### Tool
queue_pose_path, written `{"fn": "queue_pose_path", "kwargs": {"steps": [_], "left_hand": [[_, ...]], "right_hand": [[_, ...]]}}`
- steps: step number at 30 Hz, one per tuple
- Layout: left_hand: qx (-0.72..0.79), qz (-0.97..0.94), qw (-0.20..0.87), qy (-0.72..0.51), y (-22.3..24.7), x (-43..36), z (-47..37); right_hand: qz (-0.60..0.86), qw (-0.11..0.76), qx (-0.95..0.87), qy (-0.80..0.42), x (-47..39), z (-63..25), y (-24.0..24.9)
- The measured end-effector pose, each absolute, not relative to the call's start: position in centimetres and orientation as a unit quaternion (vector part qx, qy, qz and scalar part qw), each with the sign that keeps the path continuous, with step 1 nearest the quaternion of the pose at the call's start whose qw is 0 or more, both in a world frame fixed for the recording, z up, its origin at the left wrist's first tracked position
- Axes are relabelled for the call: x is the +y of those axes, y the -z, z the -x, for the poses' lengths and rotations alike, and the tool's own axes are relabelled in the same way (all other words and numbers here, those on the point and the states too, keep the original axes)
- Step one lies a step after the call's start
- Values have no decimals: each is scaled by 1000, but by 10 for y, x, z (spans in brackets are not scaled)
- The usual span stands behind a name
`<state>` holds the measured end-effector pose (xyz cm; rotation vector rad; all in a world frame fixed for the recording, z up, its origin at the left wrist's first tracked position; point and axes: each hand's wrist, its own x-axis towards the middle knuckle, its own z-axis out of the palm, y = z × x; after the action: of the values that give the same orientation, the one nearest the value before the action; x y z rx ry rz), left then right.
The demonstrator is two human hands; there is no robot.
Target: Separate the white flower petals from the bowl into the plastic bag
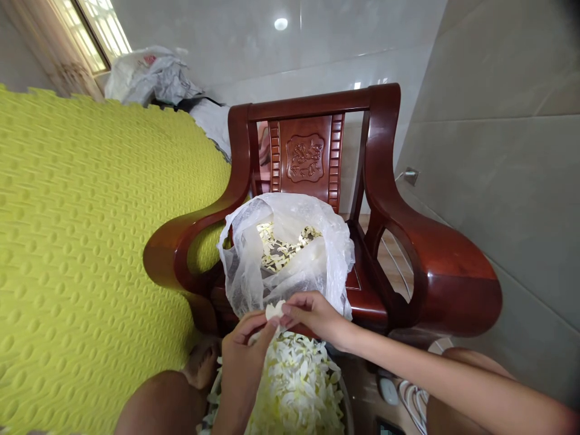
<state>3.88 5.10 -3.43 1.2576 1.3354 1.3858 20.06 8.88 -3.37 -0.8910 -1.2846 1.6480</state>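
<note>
White flower (274, 310): your L hand (248, 338) & R hand (312, 314) are pinching it w/ fingertips, above a blossom-filled tub (348, 405), near plastic bag (339, 241).

Yellow mat (99, 217) fills the left, crumpled bags (149, 75) sit near the window (97, 33), white cable (413, 400) loops low right!

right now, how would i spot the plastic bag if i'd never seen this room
Find the dark red wooden armchair with the carved backrest, beside the yellow foam mat. On its seat sits a translucent white plastic bag, open at the top with pale petals inside. Unlike the grey-white bags by the window, it stands between the chair's arms.
</note>
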Motion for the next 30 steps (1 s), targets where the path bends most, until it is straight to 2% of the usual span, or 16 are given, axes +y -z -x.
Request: {"fn": "queue_pose_path", "kwargs": {"steps": [3,7,9,13,16,18,21,25,27,30], "left_hand": [[528,-391,514,-552,34,53,-36],[512,-421,520,-539,34,49,-36],[489,-405,559,-532,36,47,-40],[436,-258,664,-550,46,55,-40],[464,-176,636,-590,49,72,-24],[478,-162,603,-618,47,82,-10],[481,-177,577,-636,39,85,0],[478,-220,601,-601,32,75,-14],[481,-245,616,-574,31,70,-23],[510,-289,602,-542,29,67,-28]], "right_hand": [[355,456,-512,-636,94,-208,29],[335,423,-545,-642,97,-211,28],[335,419,-567,-625,95,-208,28],[322,464,-679,-469,83,-202,24],[261,489,-752,-356,67,-199,10],[260,502,-735,-374,58,-197,2],[319,510,-649,-466,58,-198,1],[387,448,-592,-547,86,-207,28],[421,416,-600,-538,103,-212,42],[431,412,-623,-506,117,-214,50]]}}
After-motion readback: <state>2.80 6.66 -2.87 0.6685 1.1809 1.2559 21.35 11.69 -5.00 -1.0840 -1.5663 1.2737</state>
